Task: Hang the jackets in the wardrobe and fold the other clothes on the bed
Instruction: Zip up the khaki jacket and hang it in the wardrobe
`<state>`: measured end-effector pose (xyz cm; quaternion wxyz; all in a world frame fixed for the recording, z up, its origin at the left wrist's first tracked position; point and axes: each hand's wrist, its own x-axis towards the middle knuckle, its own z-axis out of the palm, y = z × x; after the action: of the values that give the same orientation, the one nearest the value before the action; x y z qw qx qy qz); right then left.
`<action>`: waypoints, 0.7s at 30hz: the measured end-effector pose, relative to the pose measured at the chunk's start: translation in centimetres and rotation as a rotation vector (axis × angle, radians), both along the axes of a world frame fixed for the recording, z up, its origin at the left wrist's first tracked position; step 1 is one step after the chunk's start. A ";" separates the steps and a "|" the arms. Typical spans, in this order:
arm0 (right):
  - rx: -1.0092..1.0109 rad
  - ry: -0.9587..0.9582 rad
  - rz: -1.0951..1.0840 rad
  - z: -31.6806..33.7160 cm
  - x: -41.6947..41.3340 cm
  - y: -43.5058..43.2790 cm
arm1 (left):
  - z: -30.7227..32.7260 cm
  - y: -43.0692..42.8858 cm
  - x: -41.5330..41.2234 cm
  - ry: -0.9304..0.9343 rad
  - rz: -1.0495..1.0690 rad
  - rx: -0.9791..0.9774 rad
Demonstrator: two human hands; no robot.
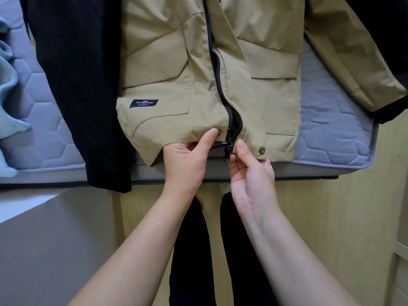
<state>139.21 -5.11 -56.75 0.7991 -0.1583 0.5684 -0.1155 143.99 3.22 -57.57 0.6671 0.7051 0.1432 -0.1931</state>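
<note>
A tan jacket (167, 69) with black sleeves lies front up on the bed, its hem at the near edge of the mattress (326, 133). Its dark zipper (229, 120) is parted near the hem. My left hand (187, 160) pinches the hem just left of the zipper, thumb on top by a snap button. My right hand (249, 171) pinches the hem on the right side, fingers at the zipper slider (228, 149) that hangs below the edge.
Light blue clothing (8, 89) lies bunched at the left of the mattress. A grey surface (50, 239) stands low at the left, and pale wooden floor (331, 217) lies beneath. My dark trouser legs show under my arms.
</note>
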 end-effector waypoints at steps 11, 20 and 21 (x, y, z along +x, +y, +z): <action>-0.056 -0.026 -0.043 -0.4 1.1 -1.9 | -0.5 1.7 -1.9 0.191 -0.027 0.020; 0.050 -0.080 0.147 -0.9 -1.4 -1.7 | -1.4 -0.6 0.8 0.705 0.069 -0.386; 0.058 -0.078 0.156 -1.0 -1.4 -1.8 | -1.6 -0.8 1.1 0.721 0.053 -0.389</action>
<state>137.79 -6.95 -57.73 0.8314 -0.1741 0.5259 -0.0426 145.05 2.45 -59.13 0.6997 0.4491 0.3468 -0.4340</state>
